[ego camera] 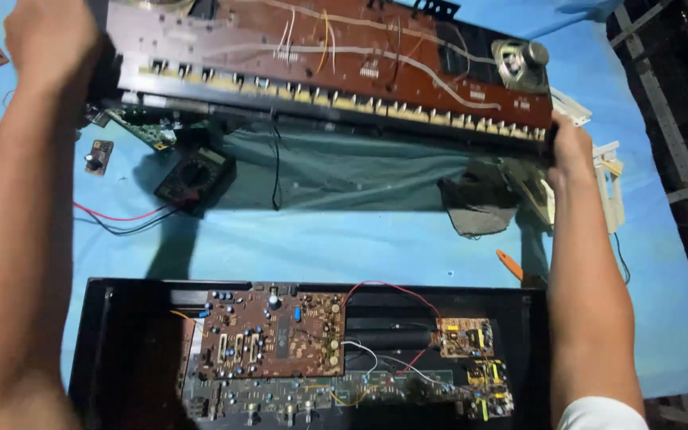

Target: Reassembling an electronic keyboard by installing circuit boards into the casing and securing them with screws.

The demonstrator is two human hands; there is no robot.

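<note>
Blue-sheeted desk; both hands, left and right, clamp opposite ends of the long keyboard top shell — rigid, awkward, fragile wiring, best held by its edges

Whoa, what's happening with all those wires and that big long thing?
A person holds up the long brown top half of an opened electronic keyboard, underside showing, with the left hand at one end and the right hand at the other. Below lies the black bottom case, with a brown circuit board and coloured wires inside. A dark multimeter with red and black leads sits on the blue cloth between them.
</note>
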